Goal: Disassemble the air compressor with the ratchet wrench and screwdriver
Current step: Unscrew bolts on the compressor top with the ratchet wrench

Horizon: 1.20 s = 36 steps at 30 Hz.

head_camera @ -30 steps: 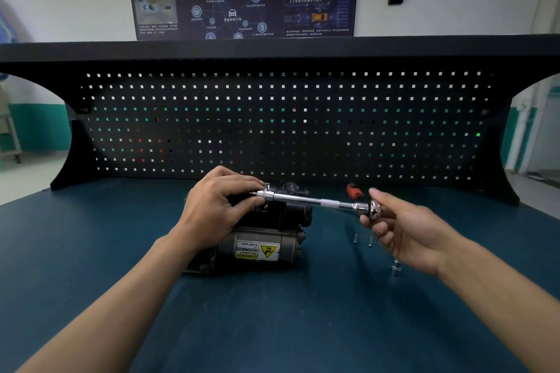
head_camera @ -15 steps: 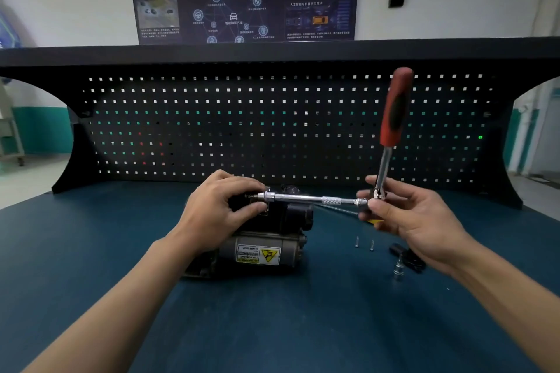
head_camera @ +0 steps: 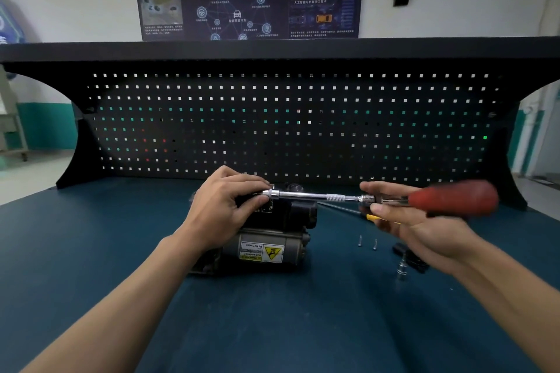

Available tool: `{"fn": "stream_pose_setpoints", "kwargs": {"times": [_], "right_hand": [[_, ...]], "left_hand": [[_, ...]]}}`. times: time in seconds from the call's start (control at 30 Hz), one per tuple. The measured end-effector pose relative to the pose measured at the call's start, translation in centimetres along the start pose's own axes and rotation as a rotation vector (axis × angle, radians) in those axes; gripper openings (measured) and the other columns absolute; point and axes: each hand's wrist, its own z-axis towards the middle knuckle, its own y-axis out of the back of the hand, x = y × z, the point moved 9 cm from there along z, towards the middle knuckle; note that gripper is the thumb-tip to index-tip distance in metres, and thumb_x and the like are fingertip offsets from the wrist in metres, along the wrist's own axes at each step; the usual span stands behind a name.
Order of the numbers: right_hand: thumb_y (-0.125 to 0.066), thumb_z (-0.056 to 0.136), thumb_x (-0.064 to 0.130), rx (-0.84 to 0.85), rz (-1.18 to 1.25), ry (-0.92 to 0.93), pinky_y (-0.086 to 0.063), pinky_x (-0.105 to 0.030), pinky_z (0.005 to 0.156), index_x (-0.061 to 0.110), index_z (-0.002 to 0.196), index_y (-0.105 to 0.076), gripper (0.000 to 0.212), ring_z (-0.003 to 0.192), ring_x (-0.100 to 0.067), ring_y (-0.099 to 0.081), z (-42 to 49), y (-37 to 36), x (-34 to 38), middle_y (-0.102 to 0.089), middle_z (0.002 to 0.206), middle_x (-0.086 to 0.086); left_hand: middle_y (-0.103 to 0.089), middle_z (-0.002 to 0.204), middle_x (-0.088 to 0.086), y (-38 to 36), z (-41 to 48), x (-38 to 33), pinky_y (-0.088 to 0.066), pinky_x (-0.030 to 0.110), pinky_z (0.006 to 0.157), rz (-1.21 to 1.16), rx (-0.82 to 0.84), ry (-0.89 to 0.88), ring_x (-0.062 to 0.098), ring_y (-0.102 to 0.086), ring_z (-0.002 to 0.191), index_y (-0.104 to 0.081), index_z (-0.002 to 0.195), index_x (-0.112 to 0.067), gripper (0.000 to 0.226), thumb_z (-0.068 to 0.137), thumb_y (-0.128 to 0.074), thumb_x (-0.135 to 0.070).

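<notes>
Head view, left hand [head_camera: 224,206]: we see its thumb and fingers curled in a pinch on the left tip of the extension bar [head_camera: 306,195], pressed down on top of the air compressor.
Air compressor [head_camera: 297,247]: directly under and just right of that pinch, it sits on the table [head_camera: 272,327], warning label facing us.
Extension bar: it runs level from the left pinch across to the right grip, passing above the compressor's top.
Screwdriver [head_camera: 371,217]: just below the bar, its thin shaft slants toward the right grip; we see only a bit of its yellow handle, the rest hidden behind the fingers.
Two screws [head_camera: 360,241]: lying on the table below the right grip, side by side and apart from each other.
Right hand [head_camera: 409,221]: its fingers wrap the ratchet wrench [head_camera: 451,198] at the head, where the bar joins; the red handle sticks out to the right of the grip.
Socket [head_camera: 401,269]: standing upright on the table beneath the right wrist, beside a small black part we cannot identify.
</notes>
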Motion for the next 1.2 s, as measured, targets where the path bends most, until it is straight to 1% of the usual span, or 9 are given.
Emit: {"fn": "stream_pose_setpoints", "kwargs": {"times": [0.17, 0.3, 0.37, 0.5, 0.7, 0.8, 0.87, 1.0, 1.2], "right_hand": [[-0.078, 0.067, 0.028, -0.123, 0.072, -0.157, -0.053, -0.021, 0.048, 0.01, 0.113, -0.072, 0.05, 0.071, -0.026, -0.075, -0.1, 0.1, -0.6, -0.074, 0.1, -0.003], [-0.078, 0.066, 0.038, -0.181, 0.098, -0.253, -0.049, -0.019, 0.04, 0.008, 0.112, -0.072, 0.055, 0.051, -0.016, -0.066, -0.1, 0.3, -1.3, -0.06, 0.072, 0.001], [-0.076, 0.069, 0.037, -0.173, 0.12, -0.294, -0.047, -0.018, 0.04, 0.008, 0.109, -0.072, 0.049, 0.046, -0.01, -0.058, -0.1, 0.3, -1.6, -0.063, 0.066, 0.001], [-0.074, 0.073, 0.041, -0.114, 0.161, -0.397, -0.047, -0.016, 0.041, 0.014, 0.098, -0.072, 0.037, 0.044, -0.007, -0.053, -0.5, -0.2, -2.6, -0.076, 0.091, -0.013], [-0.076, 0.067, 0.045, -0.107, 0.123, -0.411, -0.046, -0.018, 0.04, 0.014, 0.104, -0.069, 0.048, 0.044, -0.008, -0.053, -0.4, 0.1, -2.9, -0.077, 0.095, -0.013], [-0.076, 0.069, 0.042, -0.077, 0.088, -0.403, -0.046, -0.018, 0.041, 0.013, 0.102, -0.07, 0.044, 0.046, -0.007, -0.053, -0.4, 0.2, -3.0, -0.077, 0.1, -0.014], [-0.075, 0.072, 0.037, -0.056, 0.078, -0.374, -0.047, -0.017, 0.042, 0.011, 0.105, -0.071, 0.043, 0.048, -0.007, -0.056, -0.5, 0.1, -2.8, -0.077, 0.099, -0.012], [-0.076, 0.072, 0.026, -0.046, 0.098, -0.275, -0.05, -0.019, 0.045, 0.01, 0.109, -0.071, 0.04, 0.062, -0.016, -0.068, -0.5, 0.1, -1.9, -0.066, 0.082, -0.003], [-0.074, 0.071, 0.014, -0.044, 0.032, -0.099, -0.053, -0.021, 0.056, 0.018, 0.11, -0.073, 0.038, 0.075, -0.018, -0.072, -0.5, -0.2, -0.2, -0.076, 0.111, -0.005]], "left_hand": [[-0.07, 0.108, -0.024, 0.1, 0.0, -0.1, -0.045, 0.026, 0.084, -0.007, -0.015, -0.014, 0.014, -0.052, 0.091, -0.079, 0.103, -0.026, 0.021, 0.088, -0.067, -0.036], [-0.071, 0.108, -0.023, 0.0, -0.1, 0.0, -0.044, 0.023, 0.085, -0.008, -0.02, -0.012, 0.013, -0.051, 0.091, -0.079, 0.103, -0.026, 0.022, 0.088, -0.066, -0.036], [-0.07, 0.108, -0.023, 0.0, -0.1, 0.1, -0.045, 0.024, 0.085, -0.007, -0.026, -0.011, 0.013, -0.051, 0.091, -0.078, 0.103, -0.027, 0.022, 0.088, -0.067, -0.037], [-0.069, 0.108, -0.026, 0.0, -0.1, 0.2, -0.048, 0.029, 0.083, -0.019, -0.039, -0.027, 0.015, -0.054, 0.09, -0.078, 0.103, -0.027, 0.027, 0.089, -0.063, -0.044], [-0.069, 0.109, -0.025, 0.0, -0.1, 0.2, -0.049, 0.032, 0.085, -0.025, -0.03, -0.011, 0.014, -0.054, 0.092, -0.078, 0.105, -0.028, 0.032, 0.088, -0.059, -0.048], [-0.067, 0.112, -0.027, -0.1, -0.2, 0.3, -0.048, 0.03, 0.086, -0.002, 0.012, -0.002, 0.013, -0.053, 0.096, -0.076, 0.107, -0.031, 0.028, 0.089, -0.061, -0.045], [-0.065, 0.114, -0.029, -0.2, -0.2, 0.5, -0.046, 0.029, 0.087, 0.015, 0.041, 0.011, 0.012, -0.051, 0.099, -0.073, 0.111, -0.035, 0.029, 0.089, -0.058, -0.048], [-0.059, 0.116, -0.033, -0.2, -0.2, 0.5, -0.044, 0.029, 0.089, 0.027, 0.071, 0.027, 0.011, -0.049, 0.103, -0.072, 0.115, -0.036, 0.03, 0.09, -0.058, -0.046], [-0.053, 0.114, -0.042, -0.3, -0.1, 0.5, -0.039, 0.022, 0.089, 0.026, 0.088, 0.036, 0.005, -0.045, 0.103, -0.07, 0.118, -0.039, 0.045, 0.086, -0.049, -0.063]]}}
